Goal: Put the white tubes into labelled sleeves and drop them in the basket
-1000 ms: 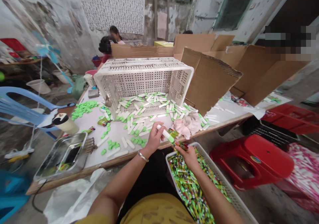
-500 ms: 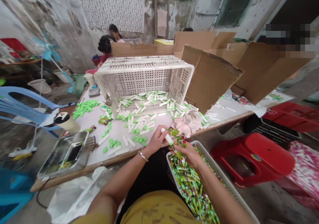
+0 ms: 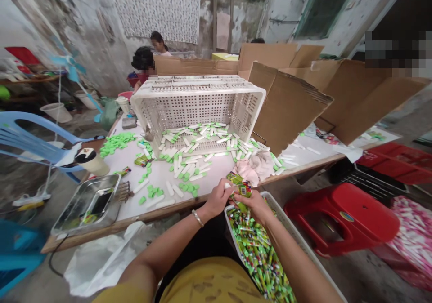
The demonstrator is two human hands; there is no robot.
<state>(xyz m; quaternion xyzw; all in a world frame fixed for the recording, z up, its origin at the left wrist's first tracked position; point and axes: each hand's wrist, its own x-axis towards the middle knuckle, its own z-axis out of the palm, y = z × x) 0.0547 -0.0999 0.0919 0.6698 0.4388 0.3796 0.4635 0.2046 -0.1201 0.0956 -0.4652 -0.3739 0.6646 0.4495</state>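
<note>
My left hand [image 3: 218,200] is closed around a white plastic tube [image 3: 227,186], mostly covered by the fingers. Close beside it, my right hand [image 3: 254,205] grips several printed green wrappers [image 3: 242,187], which stick out past its fingers. The two hands nearly touch, above the near end of a white crate [image 3: 305,245] full of green-capped tubes in printed wrappers [image 3: 261,253]. On the table [image 3: 131,215], plain white tubes with green caps [image 3: 192,166] spill from a white basket [image 3: 199,85] lying on its side. A pink cloth [image 3: 254,167] lies just beyond my hands.
Loose green caps [image 3: 118,143] are heaped on the table's left. Nearer stand a metal tray [image 3: 86,204] and a beige cup [image 3: 92,162]. Cardboard sheets [image 3: 290,107] rise behind the basket. A red stool [image 3: 344,217] is to the right, and two people sit across the table.
The white tube, earlier sticking up from my left hand, has gone down toward the wrappers and is mostly hidden. My left hand has moved right and slightly down, closer to my right hand.
</note>
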